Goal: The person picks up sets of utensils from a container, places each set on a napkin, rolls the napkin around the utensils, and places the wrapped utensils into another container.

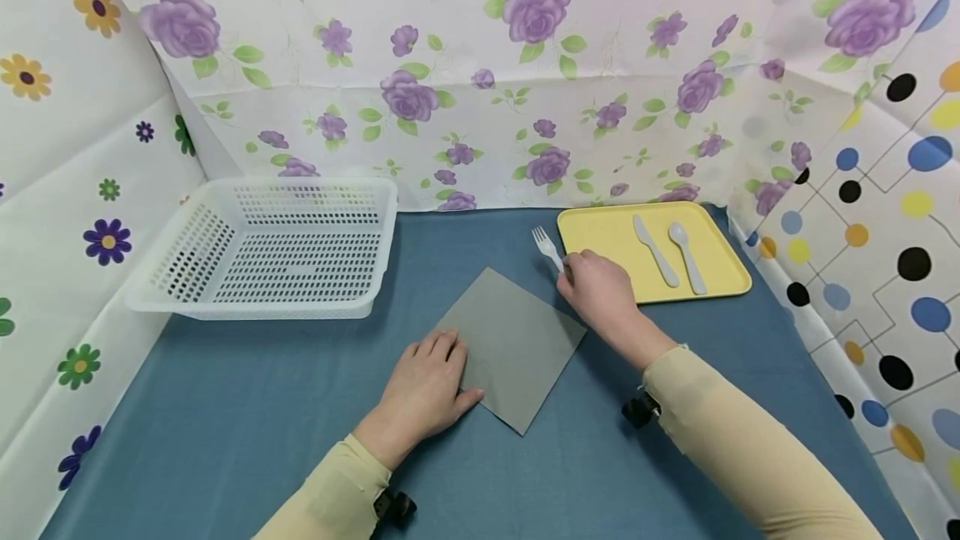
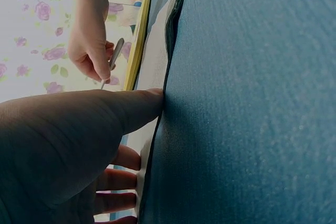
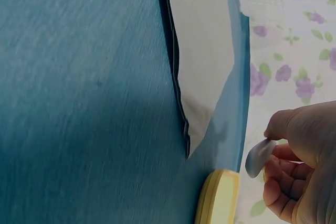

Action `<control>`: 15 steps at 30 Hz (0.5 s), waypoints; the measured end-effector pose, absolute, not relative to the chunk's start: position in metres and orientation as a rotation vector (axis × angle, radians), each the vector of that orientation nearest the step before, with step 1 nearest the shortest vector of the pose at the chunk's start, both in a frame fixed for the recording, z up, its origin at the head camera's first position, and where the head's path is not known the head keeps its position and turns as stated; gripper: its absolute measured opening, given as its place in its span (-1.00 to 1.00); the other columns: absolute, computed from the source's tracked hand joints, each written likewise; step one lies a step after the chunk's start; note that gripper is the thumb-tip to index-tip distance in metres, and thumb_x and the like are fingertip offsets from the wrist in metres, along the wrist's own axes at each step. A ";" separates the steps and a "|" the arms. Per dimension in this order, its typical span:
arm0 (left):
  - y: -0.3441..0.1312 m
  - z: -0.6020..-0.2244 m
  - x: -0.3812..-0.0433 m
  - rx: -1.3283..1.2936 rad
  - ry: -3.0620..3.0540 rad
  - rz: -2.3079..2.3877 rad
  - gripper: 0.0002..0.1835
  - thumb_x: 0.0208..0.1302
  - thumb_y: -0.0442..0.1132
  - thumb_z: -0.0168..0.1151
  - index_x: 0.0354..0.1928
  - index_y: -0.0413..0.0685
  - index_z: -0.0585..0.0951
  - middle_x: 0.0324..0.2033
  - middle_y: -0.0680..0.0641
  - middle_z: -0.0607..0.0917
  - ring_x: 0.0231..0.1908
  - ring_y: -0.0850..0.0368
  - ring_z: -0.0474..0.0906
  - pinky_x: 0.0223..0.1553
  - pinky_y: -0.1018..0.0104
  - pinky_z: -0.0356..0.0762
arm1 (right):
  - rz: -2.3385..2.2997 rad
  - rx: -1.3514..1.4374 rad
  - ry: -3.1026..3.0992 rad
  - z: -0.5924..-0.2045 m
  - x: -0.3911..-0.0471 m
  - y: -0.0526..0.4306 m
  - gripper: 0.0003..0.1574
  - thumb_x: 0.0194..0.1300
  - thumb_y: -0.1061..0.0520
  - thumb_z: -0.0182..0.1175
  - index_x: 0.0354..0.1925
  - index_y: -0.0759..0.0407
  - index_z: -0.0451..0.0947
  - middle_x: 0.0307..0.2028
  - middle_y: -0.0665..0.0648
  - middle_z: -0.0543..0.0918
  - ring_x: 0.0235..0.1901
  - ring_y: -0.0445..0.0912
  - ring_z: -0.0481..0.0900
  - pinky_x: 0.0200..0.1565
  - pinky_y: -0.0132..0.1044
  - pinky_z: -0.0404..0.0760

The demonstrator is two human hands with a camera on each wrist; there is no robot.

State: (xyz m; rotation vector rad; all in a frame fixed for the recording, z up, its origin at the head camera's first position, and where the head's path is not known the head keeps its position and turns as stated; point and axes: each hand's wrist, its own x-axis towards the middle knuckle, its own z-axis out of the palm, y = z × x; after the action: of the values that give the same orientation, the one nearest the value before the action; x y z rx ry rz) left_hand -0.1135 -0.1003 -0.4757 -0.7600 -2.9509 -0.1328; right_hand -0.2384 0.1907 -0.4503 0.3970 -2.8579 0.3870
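Fork (image 1: 545, 245) is hovering beyond and right of the grey napkin (image 1: 521, 348); the right hand (image 1: 600, 290) is pinching its handle with thumb and curled fingers, while the left hand (image 1: 426, 386) is resting, loosely extended, on the napkin's left side.

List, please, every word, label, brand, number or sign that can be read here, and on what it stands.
There is no readable text.
I see none on the fork, knife, spoon, yellow tray or grey napkin.
A faint patch inside the white basket is too unclear to read.
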 end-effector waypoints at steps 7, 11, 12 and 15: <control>-0.100 -0.475 -0.112 -0.758 -2.957 -0.157 -0.23 0.43 0.20 0.52 0.41 -0.26 0.63 0.40 -0.34 0.58 0.44 -0.29 0.50 0.35 -0.21 0.56 | 0.398 0.446 -2.847 -0.448 -0.230 0.179 -0.78 0.50 0.20 0.37 -0.03 0.34 0.78 -0.36 0.20 0.67 -0.48 0.02 0.59 -0.43 -0.04 0.63; -0.100 -0.475 -0.112 -0.753 -2.958 -0.152 -0.23 0.42 0.20 0.53 0.40 -0.26 0.63 0.40 -0.34 0.59 0.43 -0.29 0.51 0.34 -0.20 0.56 | 0.394 0.492 -2.834 -0.448 -0.226 0.171 -0.79 0.48 0.20 0.40 -0.04 0.33 0.78 -0.36 0.18 0.69 -0.47 0.00 0.61 -0.43 -0.06 0.65; -0.100 -0.475 -0.112 -0.752 -2.958 -0.150 -0.22 0.42 0.20 0.53 0.40 -0.26 0.63 0.40 -0.34 0.59 0.43 -0.29 0.51 0.34 -0.20 0.56 | 0.391 0.502 -2.833 -0.447 -0.225 0.169 -0.80 0.47 0.20 0.40 -0.04 0.33 0.79 -0.35 0.18 0.70 -0.46 0.00 0.62 -0.42 -0.06 0.66; -0.100 -0.475 -0.113 -0.748 -2.959 -0.148 -0.22 0.42 0.21 0.53 0.40 -0.26 0.63 0.40 -0.34 0.59 0.43 -0.28 0.51 0.34 -0.21 0.56 | 0.387 0.521 -2.838 -0.446 -0.222 0.164 -0.80 0.47 0.20 0.40 -0.04 0.32 0.79 -0.33 0.18 0.71 -0.45 -0.02 0.62 -0.41 -0.08 0.66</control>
State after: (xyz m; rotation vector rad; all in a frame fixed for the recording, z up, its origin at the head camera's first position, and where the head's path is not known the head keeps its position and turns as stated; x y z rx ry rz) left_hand -0.1126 -0.0997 -0.4750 -0.7482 -2.9593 -0.1481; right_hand -0.2220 0.1640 -0.4459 0.5206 -2.8381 0.3871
